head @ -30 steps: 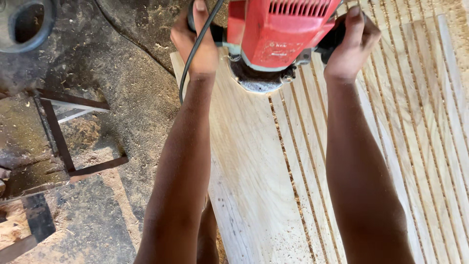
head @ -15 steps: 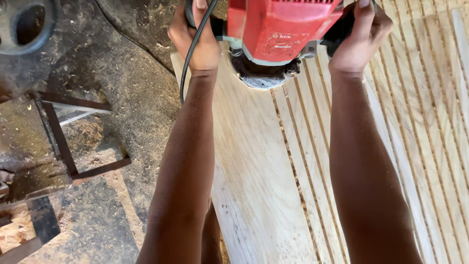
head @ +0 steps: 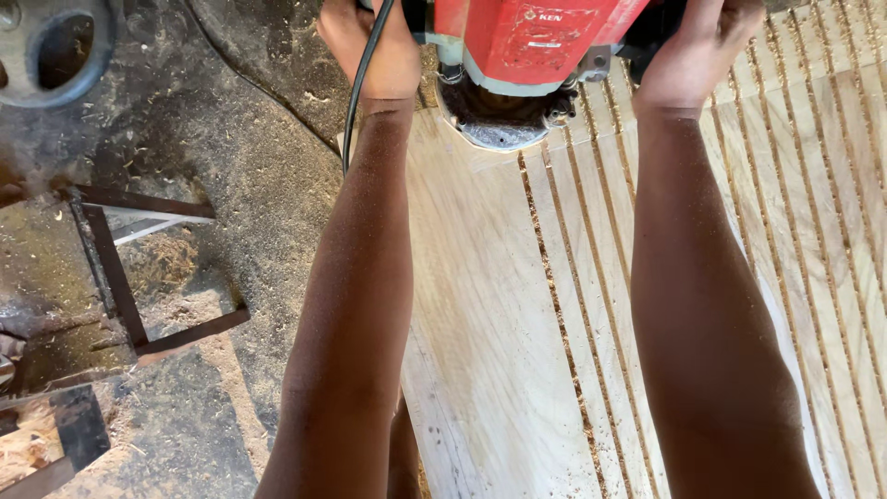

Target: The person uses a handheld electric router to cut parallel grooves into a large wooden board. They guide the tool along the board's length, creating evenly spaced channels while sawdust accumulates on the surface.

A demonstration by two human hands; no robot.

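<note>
Red router at top centre of frame, base flat on the pale board. Left hand and right hand flank it equally, fingers closed on its side handles. Cut grooves run lengthwise from the base toward the frame's bottom, fanning right.

a pale wooden board carries the red router at twelve o'clock; long grooves with sawdust run toward three. at nine, the dusty floor bears a dark metal frame.
</note>
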